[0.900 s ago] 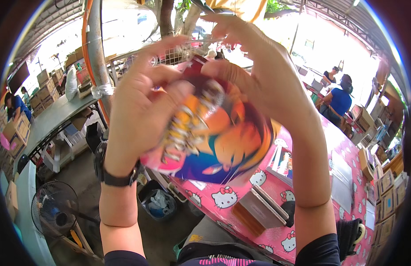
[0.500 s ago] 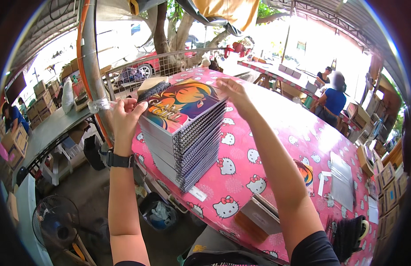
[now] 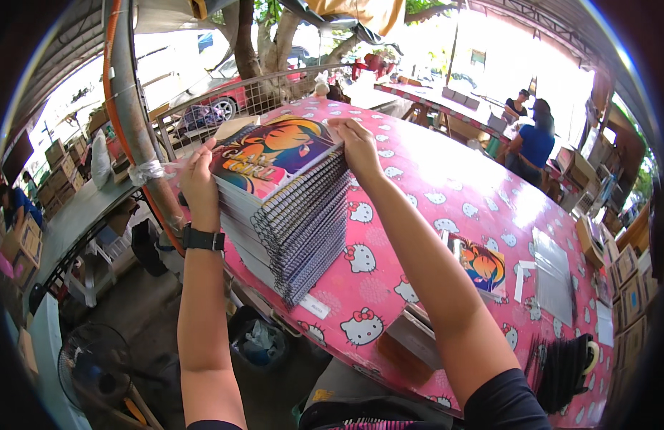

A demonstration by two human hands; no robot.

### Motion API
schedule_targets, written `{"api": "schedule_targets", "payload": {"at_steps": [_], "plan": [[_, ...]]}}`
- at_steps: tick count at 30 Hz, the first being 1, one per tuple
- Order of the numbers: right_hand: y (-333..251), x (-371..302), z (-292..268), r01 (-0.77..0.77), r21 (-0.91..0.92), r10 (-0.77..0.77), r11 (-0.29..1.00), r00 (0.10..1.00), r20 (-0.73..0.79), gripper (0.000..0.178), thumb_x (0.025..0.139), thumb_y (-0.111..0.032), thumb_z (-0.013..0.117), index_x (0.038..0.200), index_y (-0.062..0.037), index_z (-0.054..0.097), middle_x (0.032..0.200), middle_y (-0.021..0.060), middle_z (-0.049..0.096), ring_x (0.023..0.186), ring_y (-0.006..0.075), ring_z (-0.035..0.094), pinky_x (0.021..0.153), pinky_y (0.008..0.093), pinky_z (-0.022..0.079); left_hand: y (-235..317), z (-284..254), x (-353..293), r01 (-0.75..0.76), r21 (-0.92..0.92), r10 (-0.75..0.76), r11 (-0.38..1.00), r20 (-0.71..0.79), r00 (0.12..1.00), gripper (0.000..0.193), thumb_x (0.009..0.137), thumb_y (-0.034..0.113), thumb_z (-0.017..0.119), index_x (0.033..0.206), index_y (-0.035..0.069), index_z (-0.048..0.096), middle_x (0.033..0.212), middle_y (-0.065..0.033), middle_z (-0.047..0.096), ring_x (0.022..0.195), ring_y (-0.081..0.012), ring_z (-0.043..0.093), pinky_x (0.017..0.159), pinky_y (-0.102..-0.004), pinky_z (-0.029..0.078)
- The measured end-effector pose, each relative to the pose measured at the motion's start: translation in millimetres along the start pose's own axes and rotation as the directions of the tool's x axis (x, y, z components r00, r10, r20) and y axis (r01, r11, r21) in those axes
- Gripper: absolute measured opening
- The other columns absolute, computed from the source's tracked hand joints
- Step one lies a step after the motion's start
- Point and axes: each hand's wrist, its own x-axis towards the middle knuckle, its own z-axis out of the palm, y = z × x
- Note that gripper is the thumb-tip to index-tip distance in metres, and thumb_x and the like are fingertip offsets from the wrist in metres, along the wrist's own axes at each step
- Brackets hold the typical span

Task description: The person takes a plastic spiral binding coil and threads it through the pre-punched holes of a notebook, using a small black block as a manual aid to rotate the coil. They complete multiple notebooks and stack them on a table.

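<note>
A tall stack of spiral notebooks (image 3: pixel 296 222) stands near the left edge of the pink table, its black wire coils facing front right. The top notebook (image 3: pixel 275 154) has a colourful cover with an illustrated figure with orange hair. My left hand (image 3: pixel 199 175), with a dark watch on its wrist, is closed against the left edge of the uppermost notebooks. On the opposite side, my right hand (image 3: pixel 357 147) grips their right edge, thumb by the cover's corner. Some fingertips are hidden behind the edges.
The pink table (image 3: pixel 389 236) has a cat-print covering. On it lie a loose printed cover (image 3: pixel 481 265), clear plastic sheets (image 3: pixel 552 276), a brown-grey block (image 3: pixel 412 342) and black coils (image 3: pixel 561 373). A pole (image 3: pixel 135 93) rises at left, a fan (image 3: pixel 95 365) below. Two people sit far right.
My hands have closed in on the sides of the uppermost notebooks. Coils seen at the stack's far left corner are now hidden. The view has shifted slightly, and more of the loose cover shows.
</note>
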Motion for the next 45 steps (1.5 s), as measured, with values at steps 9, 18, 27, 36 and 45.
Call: {"api": "schedule_targets", "payload": {"at_steps": [9,18,27,36,45], "plan": [[-63,-100,-157,0.007,-0.543,0.181,0.840,0.939,0.292,0.036,0.088,-0.032,0.064,0.109,-0.0035,0.064,0.105,0.0142,0.066,0.097,0.0230,0.063,0.085,0.0352,0.048,58,-38,-73,-0.259,0.056,0.265,0.964,-0.196,0.944,0.038,0.092,0.010,0.049,0.127,-0.006,0.045,0.131,-0.0200,0.049,0.120,-0.0248,0.049,0.100,-0.0362,0.038],[22,-301,-383,-0.744,-0.514,0.444,0.427,0.668,-0.597,0.042,0.080,-0.033,0.074,0.095,0.0045,0.063,0.075,0.0092,0.065,0.067,0.0161,0.061,0.062,0.0305,0.050,74,27,-248,-0.386,-0.138,0.409,0.912,0.228,0.883,0.027,0.078,0.006,0.054,0.105,0.006,0.050,0.111,-0.0118,0.048,0.101,-0.0235,0.046,0.089,-0.0410,0.040],[-13,-324,-366,-0.651,-0.121,0.427,0.750,0.615,-0.663,0.020,0.077,-0.013,0.074,0.083,-0.0007,0.059,0.069,0.0046,0.061,0.055,0.0085,0.055,0.048,0.0247,0.045,105,89,-293,-0.165,-0.209,0.248,0.964,0.482,0.840,0.030,0.076,0.006,0.059,0.105,0.007,0.051,0.113,-0.0108,0.046,0.108,-0.0235,0.045,0.096,-0.0420,0.037],[-154,-361,-228,-0.246,-0.063,0.177,0.967,0.831,-0.528,0.012,0.084,0.006,0.059,0.088,-0.0022,0.052,0.076,0.0054,0.062,0.071,0.0092,0.062,0.065,0.0242,0.051,59,123,-299,0.592,-0.176,-0.233,0.787,0.803,0.549,0.056,0.086,0.022,0.068,0.128,0.000,0.039,0.117,-0.0098,0.053,0.107,-0.0172,0.051,0.094,-0.0353,0.040],[-132,-392,-202,-0.224,-0.312,0.126,0.923,0.944,-0.304,0.020,0.079,-0.002,0.071,0.096,-0.0007,0.060,0.092,0.0096,0.061,0.082,0.0185,0.062,0.068,0.0282,0.050,26,85,-268,0.461,-0.103,-0.175,0.881,0.835,0.521,0.030,0.088,0.019,0.065,0.110,0.001,0.054,0.095,-0.0020,0.058,0.088,-0.0107,0.049,0.081,-0.0274,0.040]]}}
